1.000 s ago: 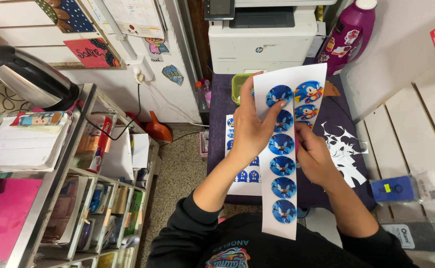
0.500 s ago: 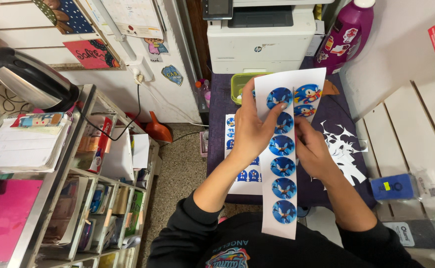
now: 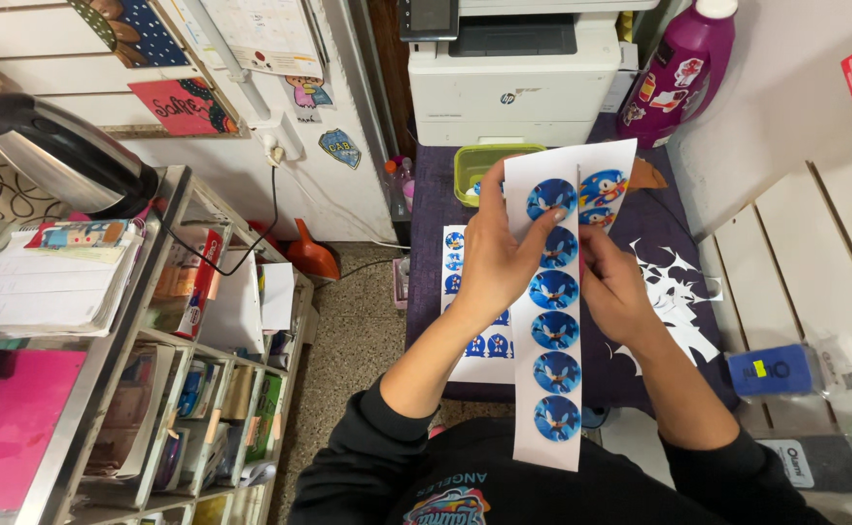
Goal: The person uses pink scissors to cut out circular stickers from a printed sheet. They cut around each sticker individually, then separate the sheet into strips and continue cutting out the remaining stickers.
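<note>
Now both hands — left hand point(image 3: 497, 255), right hand point(image 3: 617, 283) — pinch a glossy paper sticker strip point(image 3: 553, 321) of blue circles.

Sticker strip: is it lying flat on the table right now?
No, both the left hand and right hand hold the sticker strip up above the table.

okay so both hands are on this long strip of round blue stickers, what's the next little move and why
Probably keep tearing or folding along the line between the two columns. The left hand grips the long sticker strip of six blue circles, while the right hand pinches the shorter right column at the top, which appears to be coming away from the strip there. A steady left hand should keep the split straight.
</note>
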